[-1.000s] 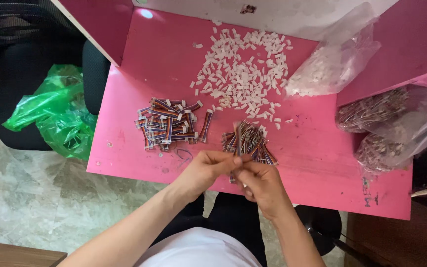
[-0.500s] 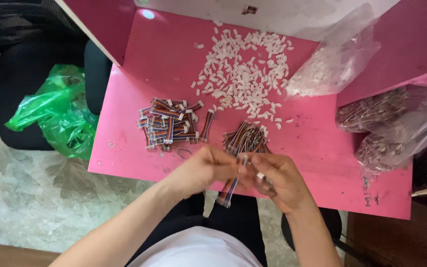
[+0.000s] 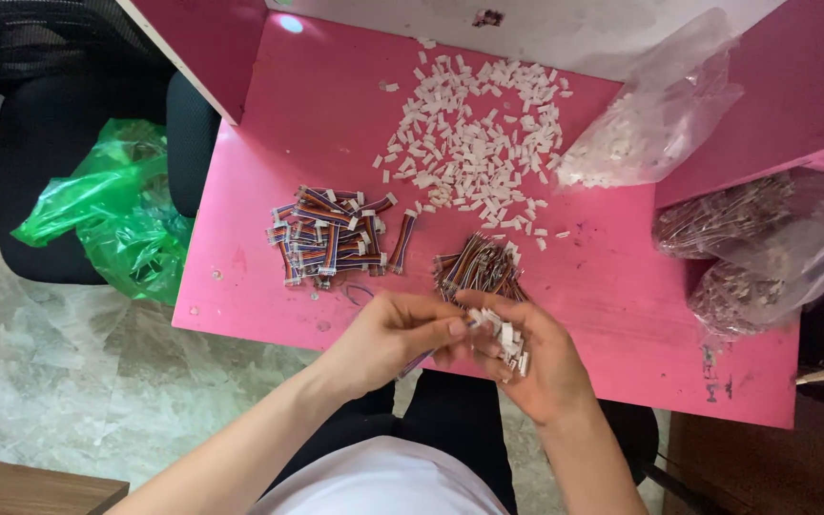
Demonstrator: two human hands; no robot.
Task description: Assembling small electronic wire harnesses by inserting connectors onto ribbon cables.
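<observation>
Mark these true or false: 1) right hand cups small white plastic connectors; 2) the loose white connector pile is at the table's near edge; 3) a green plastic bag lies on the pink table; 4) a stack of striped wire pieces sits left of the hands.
1) True: the right hand cups small white plastic connectors.
2) False: the loose white connector pile lies at the far side of the pink table.
3) False: the green plastic bag lies beside the table, by a black chair.
4) True: the stack of striped wire pieces sits left of the hands.
</observation>
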